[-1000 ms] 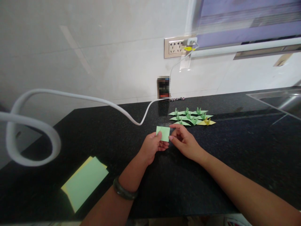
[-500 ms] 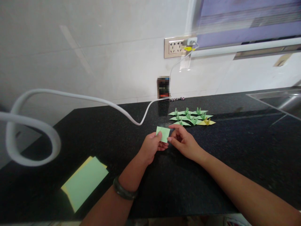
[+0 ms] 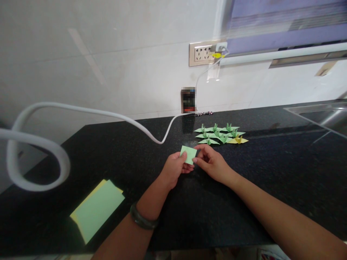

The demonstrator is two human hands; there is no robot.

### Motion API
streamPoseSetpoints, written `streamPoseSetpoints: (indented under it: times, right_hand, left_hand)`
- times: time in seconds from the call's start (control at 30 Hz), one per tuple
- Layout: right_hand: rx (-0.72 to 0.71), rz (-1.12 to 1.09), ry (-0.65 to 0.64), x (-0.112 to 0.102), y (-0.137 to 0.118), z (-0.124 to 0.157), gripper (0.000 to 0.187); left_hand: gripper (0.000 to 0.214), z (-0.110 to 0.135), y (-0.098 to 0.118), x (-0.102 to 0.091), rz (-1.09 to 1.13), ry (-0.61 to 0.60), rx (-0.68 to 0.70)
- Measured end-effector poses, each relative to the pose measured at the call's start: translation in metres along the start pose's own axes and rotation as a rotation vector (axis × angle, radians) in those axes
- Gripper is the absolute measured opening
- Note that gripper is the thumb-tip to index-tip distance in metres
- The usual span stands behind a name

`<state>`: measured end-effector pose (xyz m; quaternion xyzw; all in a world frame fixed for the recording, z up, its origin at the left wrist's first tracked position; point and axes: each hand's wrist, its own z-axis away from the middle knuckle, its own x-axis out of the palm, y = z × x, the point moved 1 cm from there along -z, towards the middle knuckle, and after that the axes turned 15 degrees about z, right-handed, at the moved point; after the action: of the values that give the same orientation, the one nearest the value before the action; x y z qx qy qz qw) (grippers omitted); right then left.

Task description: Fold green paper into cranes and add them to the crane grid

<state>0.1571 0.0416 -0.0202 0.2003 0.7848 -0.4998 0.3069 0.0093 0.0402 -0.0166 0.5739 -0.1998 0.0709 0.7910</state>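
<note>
One small light-green folded paper square (image 3: 190,154) is pinched in the left hand (image 3: 175,169), thumb on top. The right hand (image 3: 213,163) is curled at its right edge, honestly can't tell if gripping. Just past that hand: pale-green folded-paper cranes (image 3: 217,134) plus a yellow one (image 3: 239,141). Flat green and yellow paper sheets (image 3: 100,211) lie left of the left hand.

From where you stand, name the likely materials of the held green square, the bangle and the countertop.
Green square: looks like matte paper, thin and crisp-edged.
Bangle: perhaps polished stone, dark with a soft sheen; could be plastic.
Countertop: probably polished granite, black, speckled and reflective.
</note>
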Motion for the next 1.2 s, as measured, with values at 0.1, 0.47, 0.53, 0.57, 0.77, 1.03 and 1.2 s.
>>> streamPoseSetpoints:
  times: [0.1,0.47,0.53,0.57,0.77,1.03,1.2]
  right_hand:
    - [0.044,-0.019,0.011,0.001,0.002,-0.001,0.027]
    - [-0.106,0.044,-0.041,-0.005,-0.007,0.003,0.027]
    - [-0.119,0.047,-0.074,-0.007,-0.007,0.002,0.032]
    - [-0.127,0.053,-0.087,-0.008,-0.007,0.002,0.035]
    - [-0.177,0.129,-0.110,-0.014,-0.010,0.003,0.030]
    - [-0.245,0.204,0.012,-0.015,-0.011,0.000,0.015]
    - [-0.199,0.236,0.196,-0.015,-0.011,-0.001,0.014]
  left_hand:
    - [0.028,0.001,-0.001,0.002,-0.011,-0.006,-0.010]
    - [0.030,0.001,-0.001,0.000,0.014,-0.008,0.019]
    - [0.031,0.001,-0.001,0.000,0.017,-0.008,0.023]
    - [0.031,0.001,-0.001,0.000,0.015,-0.009,0.027]
    - [0.032,0.001,0.000,-0.001,-0.020,-0.008,0.047]
    - [0.031,0.003,0.000,0.001,-0.107,-0.051,0.068]
    - [0.034,0.007,0.000,0.006,-0.081,-0.148,0.020]
